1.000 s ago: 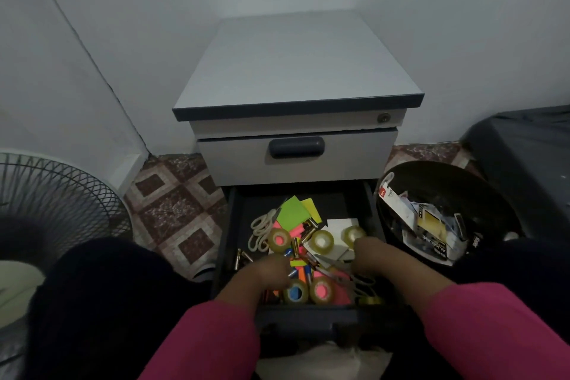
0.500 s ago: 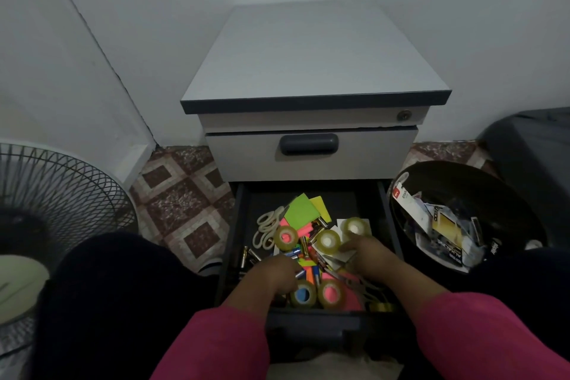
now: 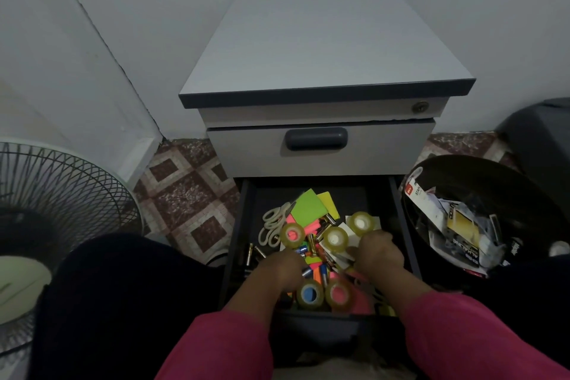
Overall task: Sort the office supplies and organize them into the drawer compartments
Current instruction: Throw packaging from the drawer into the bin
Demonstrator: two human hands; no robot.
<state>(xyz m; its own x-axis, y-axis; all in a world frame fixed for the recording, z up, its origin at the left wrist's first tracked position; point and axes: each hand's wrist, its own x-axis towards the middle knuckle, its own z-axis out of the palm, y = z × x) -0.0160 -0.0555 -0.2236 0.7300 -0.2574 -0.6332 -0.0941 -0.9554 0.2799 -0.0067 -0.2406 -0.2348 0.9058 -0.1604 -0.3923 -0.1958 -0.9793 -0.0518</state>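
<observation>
The bottom drawer (image 3: 244,225) of a grey cabinet stands open with a mixed heap inside. In the heap are several clear tape rolls (image 3: 336,239), a green sticky pad (image 3: 308,210), a yellow pad (image 3: 329,204), white-handled scissors (image 3: 273,225), loose batteries (image 3: 253,253) and coloured bits. My left hand (image 3: 283,268) is knuckles-up in the near left of the heap, fingers curled down beside two tape rolls (image 3: 310,294). My right hand (image 3: 381,253) rests on white paper pads at the right, just below a tape roll (image 3: 361,223). What either hand holds is hidden.
The upper drawer (image 3: 316,139) is shut. A black round bin (image 3: 462,165) with torn packaging stands right of the drawer, and a dark object (image 3: 539,139) lies behind it. A floor fan (image 3: 46,210) is at the left. My dark-clothed knee (image 3: 123,302) flanks the drawer.
Both hands stay in the heap with only small shifts. The view has moved in slightly closer to the cabinet.
</observation>
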